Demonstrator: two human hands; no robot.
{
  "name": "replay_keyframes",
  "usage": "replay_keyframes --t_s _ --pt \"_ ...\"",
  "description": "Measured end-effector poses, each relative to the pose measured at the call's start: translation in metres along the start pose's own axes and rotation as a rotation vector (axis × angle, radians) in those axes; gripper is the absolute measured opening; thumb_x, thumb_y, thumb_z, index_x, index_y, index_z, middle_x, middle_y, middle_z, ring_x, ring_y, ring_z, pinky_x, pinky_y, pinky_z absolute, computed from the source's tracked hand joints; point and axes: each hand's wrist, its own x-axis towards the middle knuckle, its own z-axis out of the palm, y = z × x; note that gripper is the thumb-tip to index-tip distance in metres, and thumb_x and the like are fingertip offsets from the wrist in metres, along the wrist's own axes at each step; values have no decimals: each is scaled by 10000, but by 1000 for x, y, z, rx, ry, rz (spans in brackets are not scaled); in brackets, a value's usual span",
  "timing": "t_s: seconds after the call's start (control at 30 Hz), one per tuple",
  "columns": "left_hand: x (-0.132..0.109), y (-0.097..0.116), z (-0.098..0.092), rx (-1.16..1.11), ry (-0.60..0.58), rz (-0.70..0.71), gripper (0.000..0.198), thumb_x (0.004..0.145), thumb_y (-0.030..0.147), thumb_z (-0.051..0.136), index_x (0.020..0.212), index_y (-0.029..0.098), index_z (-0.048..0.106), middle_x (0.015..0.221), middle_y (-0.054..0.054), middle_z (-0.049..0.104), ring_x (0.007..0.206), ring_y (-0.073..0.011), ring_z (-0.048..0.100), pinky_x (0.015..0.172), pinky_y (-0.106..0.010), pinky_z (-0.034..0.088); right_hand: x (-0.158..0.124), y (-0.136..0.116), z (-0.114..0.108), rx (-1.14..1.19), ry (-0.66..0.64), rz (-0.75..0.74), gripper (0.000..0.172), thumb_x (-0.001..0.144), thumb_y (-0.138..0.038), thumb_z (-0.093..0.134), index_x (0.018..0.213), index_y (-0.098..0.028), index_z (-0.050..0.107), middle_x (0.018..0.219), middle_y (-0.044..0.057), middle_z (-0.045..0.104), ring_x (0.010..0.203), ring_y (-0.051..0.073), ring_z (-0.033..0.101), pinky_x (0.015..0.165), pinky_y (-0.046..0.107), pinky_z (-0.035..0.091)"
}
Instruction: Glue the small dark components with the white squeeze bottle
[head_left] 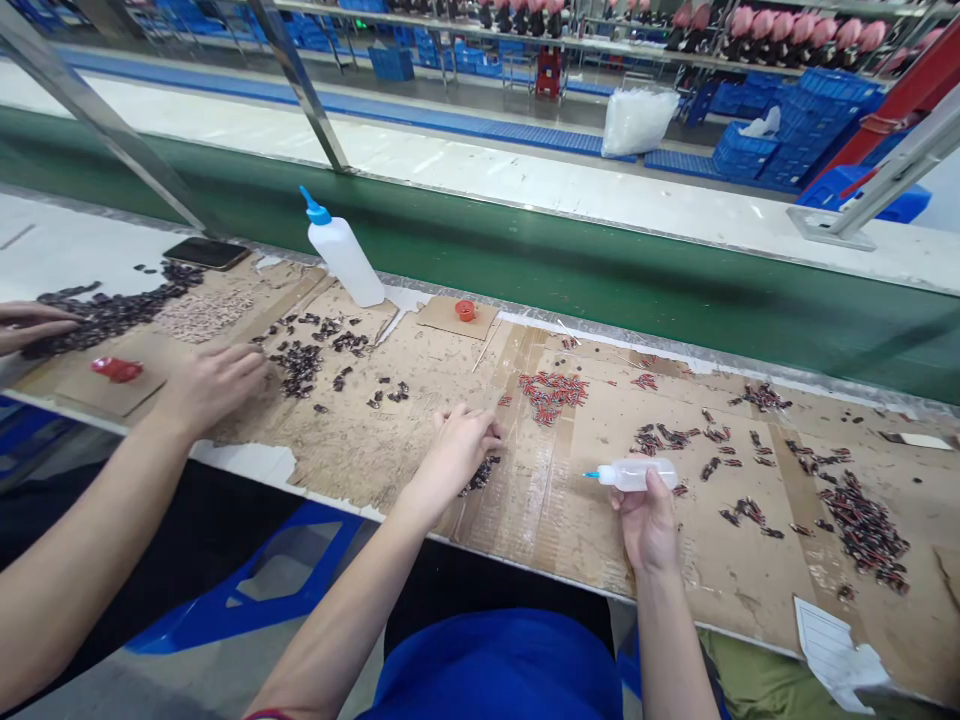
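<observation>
My right hand is wrapped round a small translucent squeeze bottle with a blue nozzle, which lies nearly level and points left. My left hand has its fingers bent and pressed together beside a small heap of dark parts at the cardboard's near side. What its fingertips hold, if anything, is too small to make out. Between my hands, farther back, lies a pile of small red-and-black pieces. Groups of joined dark-and-red pieces are spread to the right.
At the left a co-worker's hands are among dark parts. A large white bottle with a blue tip stands behind. An orange cap sits on cardboard. A phone and a green belt lie farther off.
</observation>
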Motion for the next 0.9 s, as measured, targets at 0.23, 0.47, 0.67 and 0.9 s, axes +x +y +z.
replay_keyframes --t_s 0.23,0.47,0.67,0.9 --pt "-18 13 30 -91 -126 282 115 858 138 601 834 222 675 958 -29 728 1018 -227 567 926 -406 281 -2 2 18 -81 94 -8 390 545 -486 774 708 -177 601 593 -23 622 436 81 475 394 193 345" --pt "-30 3 37 -172 -38 226 217 886 146 585 1059 249 668 1052 -29 737 1049 -199 604 952 -388 294 -11 18 29 -296 142 -50 395 582 -511 760 580 -142 617 495 -2 583 421 90 436 421 220 326" --pt "-32 3 43 -252 25 132 118 846 163 652 931 231 697 942 -9 770 975 -188 649 956 -395 300 -21 24 38 -515 106 -203 404 664 -519 697 534 -147 606 497 13 583 464 131 503 464 250 402" --pt "-32 6 43 -274 45 66 78 817 192 691 875 241 710 917 -2 776 960 -190 663 976 -419 291 -21 27 41 -577 105 -208 387 670 -494 677 510 -152 592 469 10 559 450 136 494 446 249 405"
